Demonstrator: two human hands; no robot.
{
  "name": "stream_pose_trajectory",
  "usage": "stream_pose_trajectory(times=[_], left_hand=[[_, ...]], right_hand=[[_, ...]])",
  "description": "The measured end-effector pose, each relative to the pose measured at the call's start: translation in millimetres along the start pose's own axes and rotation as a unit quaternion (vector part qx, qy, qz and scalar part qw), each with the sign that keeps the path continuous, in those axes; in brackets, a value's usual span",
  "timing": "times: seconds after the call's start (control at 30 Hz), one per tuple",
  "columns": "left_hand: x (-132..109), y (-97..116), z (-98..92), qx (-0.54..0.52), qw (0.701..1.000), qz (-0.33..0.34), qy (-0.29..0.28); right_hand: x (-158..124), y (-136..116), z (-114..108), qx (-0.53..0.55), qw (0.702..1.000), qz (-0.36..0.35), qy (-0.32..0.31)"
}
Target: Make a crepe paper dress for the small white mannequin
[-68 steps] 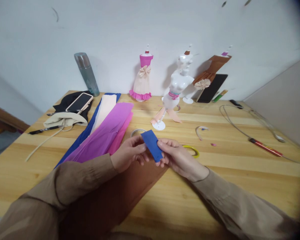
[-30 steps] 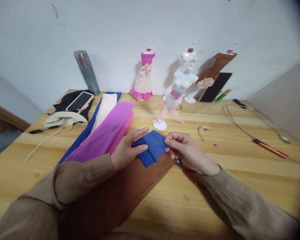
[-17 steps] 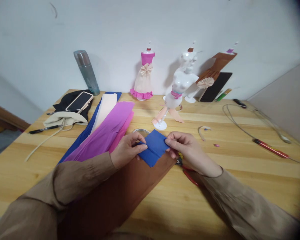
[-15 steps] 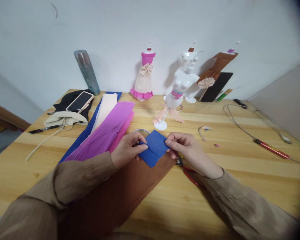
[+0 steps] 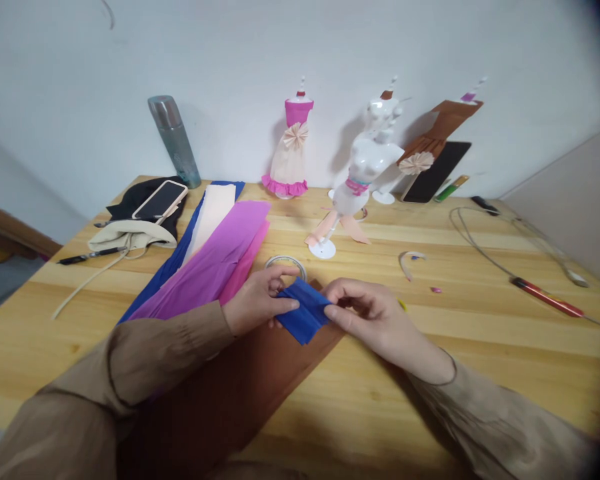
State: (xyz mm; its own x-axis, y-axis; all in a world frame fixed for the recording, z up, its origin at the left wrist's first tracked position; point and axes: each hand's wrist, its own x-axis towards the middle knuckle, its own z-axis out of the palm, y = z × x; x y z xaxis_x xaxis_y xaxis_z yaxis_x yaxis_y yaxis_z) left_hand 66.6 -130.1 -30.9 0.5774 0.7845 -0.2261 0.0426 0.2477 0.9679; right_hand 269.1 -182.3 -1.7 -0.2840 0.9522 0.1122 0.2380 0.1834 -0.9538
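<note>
A small piece of blue crepe paper with creases across it is held up between my two hands. My left hand pinches its left side between thumb and fingers, the index finger stretched out above it. At the right edge, my right hand grips the paper with thumb and curled fingers. Below lies a large brown sheet of paper, partly under my left forearm. Just behind the left hand is a roll of tape, its near side hidden. My right hand covers most of a tool with a bit of yellow showing.
Purple paper, pink, cream and blue sheets lie at left, beside a phone and a flask. A bare mannequin and dressed ones stand behind. A red glue gun with cable lies right.
The blue paper has turned and shows more folds, its top edge lower. My right hand has shifted slightly down and inward, now covering the tool's red handle. My left index finger has straightened.
</note>
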Motion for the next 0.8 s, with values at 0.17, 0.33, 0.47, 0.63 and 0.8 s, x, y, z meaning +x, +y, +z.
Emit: stream_pose_trajectory(times=[0.17, 0.33, 0.47, 0.63, 0.8], left_hand=[[-2, 2, 1.3, -0.036, 0.999, -0.022, -0.019], [-2, 0, -0.3, -0.058, 0.998, -0.015, -0.03], [-4, 0, -1.5, -0.083, 0.995, -0.019, -0.046], [-6, 6, 0.1, -0.042, 0.996, 0.011, -0.075], [-9, 0, 6.1, 0.059, 0.995, 0.068, -0.037]], right_hand=[[-5, -1, 6, -0.081, 0.994, -0.021, -0.071], [-6, -7, 4, -0.156, 0.981, -0.072, -0.09], [-6, -11, 2, -0.156, 0.973, -0.124, -0.115], [-6, -8, 4, -0.163, 0.968, -0.153, -0.115], [-6, -2, 6, -0.178, 0.965, -0.151, -0.117]])
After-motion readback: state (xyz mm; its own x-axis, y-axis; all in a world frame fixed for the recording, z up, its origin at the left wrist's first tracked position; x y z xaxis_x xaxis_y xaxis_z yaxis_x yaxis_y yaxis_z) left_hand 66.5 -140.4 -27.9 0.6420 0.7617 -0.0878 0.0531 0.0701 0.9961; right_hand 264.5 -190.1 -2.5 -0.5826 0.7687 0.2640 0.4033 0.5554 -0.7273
